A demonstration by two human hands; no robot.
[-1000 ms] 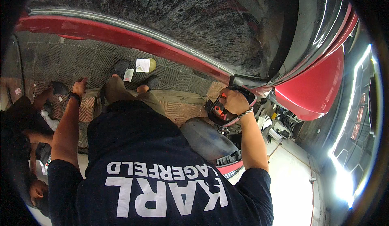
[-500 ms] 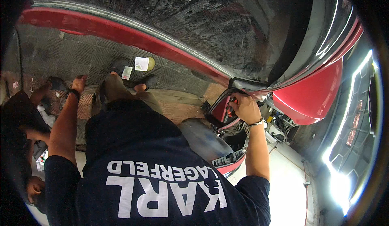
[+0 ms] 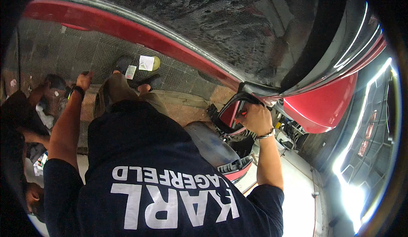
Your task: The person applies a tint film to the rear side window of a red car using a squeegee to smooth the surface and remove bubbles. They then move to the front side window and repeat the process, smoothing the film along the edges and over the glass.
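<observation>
Red car (image 3: 325,102), black-rimmed mirror (image 3: 230,114)

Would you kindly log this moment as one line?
right hand: red item, at mirror | left hand: away from mirror, contents unclear | nearby: red car

A head-worn fisheye looks steeply down, close above the dark shirt (image 3: 144,150).

Open room above textured floor (image 3: 97,45) beside red car door (image 3: 140,34), side mirror (image 3: 228,114) jutting out at right, co-worker (image 3: 17,116) crowding far left
</observation>
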